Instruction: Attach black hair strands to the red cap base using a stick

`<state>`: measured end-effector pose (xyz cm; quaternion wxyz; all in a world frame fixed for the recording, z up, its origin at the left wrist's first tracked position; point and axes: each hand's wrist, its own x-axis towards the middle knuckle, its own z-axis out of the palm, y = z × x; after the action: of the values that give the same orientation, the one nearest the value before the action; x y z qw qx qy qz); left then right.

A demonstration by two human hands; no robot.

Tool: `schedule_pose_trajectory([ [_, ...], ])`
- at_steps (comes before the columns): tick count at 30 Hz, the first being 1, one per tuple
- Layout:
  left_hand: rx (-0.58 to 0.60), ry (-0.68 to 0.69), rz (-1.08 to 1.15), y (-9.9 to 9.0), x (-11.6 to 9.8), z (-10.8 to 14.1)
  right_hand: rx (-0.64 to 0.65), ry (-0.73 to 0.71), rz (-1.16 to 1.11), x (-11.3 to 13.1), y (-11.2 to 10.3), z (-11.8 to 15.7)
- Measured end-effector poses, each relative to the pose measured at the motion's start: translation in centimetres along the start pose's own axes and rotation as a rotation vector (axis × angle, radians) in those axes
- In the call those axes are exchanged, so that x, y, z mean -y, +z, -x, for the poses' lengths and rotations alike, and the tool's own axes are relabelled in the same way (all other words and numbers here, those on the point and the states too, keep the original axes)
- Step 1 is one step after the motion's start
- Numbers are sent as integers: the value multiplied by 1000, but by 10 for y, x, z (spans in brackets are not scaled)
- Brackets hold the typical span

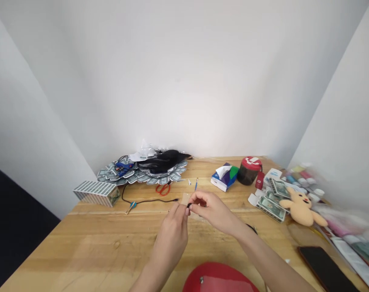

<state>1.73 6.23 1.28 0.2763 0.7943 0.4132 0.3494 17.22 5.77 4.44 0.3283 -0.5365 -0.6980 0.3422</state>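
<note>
Head view: we find a small black piece (188,205) above the wooden table (96,243), pinched by the right hand (213,209); the left hand (173,228) meets it, its grip hidden from us. We judge it light, easily dropped, best held by its edges.

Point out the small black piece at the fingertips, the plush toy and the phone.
Small black piece (188,206): head view, on its visible dark surface.
Plush toy (303,211): head view, on the middle of its body.
Phone (327,265): head view, on its dark screen.
</note>
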Motion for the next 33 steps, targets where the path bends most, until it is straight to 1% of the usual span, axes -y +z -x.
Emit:
schedule_pose_trajectory([
  [3,51,45,0,0,3,1,66,49,41,-3,-7,1],
  [5,64,57,6,1,5,2,110,108,78,-11,-19,3],
  [6,61,58,10,1,7,3,105,154,110,-17,-27,6],
  [7,52,55,12,1,9,3,78,212,156,-25,-35,9],
  [9,26,45,15,0,12,4,-37,364,286,-45,-50,21],
  [11,1,33,19,0,14,4,-125,539,430,-68,-57,37],
  [12,-9,27,21,-1,15,4,-135,616,486,-80,-56,45],
  [14,-21,13,25,0,14,4,-116,740,567,-99,-49,61],
  [16,-17,-5,24,3,13,5,-101,817,622,-112,-37,72],
  [18,2,-29,16,8,14,5,-101,864,658,-118,-27,76],
  [20,19,-55,5,13,15,6,-99,891,675,-119,-22,75],
  [22,19,-78,-13,17,18,7,-90,898,666,-119,-23,74],
  [27,3,-118,-90,21,25,7,-121,860,538,-117,-35,76],
  [30,-2,-132,-152,22,28,7,-156,797,336,-114,-39,81],
  [33,-11,-134,-208,23,29,7,-175,675,7,-101,-37,85],
])
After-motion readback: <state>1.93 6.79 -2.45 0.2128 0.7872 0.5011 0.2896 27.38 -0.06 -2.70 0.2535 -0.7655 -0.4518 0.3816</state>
